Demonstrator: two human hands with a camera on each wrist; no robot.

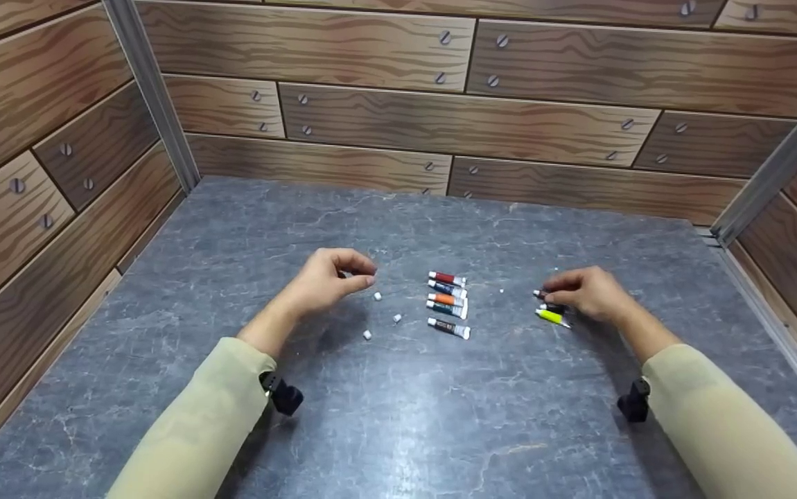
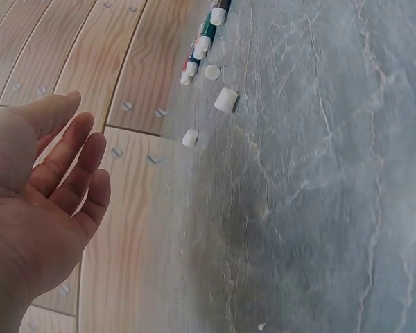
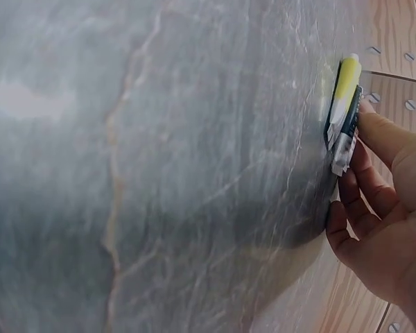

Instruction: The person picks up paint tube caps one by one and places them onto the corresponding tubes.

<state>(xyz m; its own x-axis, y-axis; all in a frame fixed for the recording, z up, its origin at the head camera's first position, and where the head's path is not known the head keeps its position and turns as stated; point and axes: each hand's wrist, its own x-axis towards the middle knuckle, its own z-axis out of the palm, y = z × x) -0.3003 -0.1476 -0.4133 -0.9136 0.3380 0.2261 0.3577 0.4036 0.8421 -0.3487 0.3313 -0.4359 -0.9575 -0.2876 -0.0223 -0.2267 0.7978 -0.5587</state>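
My right hand (image 1: 591,296) is at the right group of small paint tubes, its thumb and fingertips around a dark paint tube (image 1: 539,294). Just nearer lie a black tube (image 3: 348,132), partly covered by the hand in the head view, and a yellow tube (image 1: 552,317). My left hand (image 1: 333,278) hovers over the table with loosely bent fingers and holds nothing. Close to it are three loose white caps, one (image 1: 378,296) near the thumb, another (image 1: 397,318) toward the tubes and a third (image 1: 367,335) nearer me.
Between the hands, several paint tubes lie in a column with white caps to the left: red (image 1: 446,278), blue (image 1: 448,288), orange (image 1: 445,299), green (image 1: 445,309) and dark brown (image 1: 447,327). A tiny white bit (image 1: 501,291) lies on the grey marbled table (image 1: 398,430). Wood-patterned walls (image 1: 371,111) enclose it.
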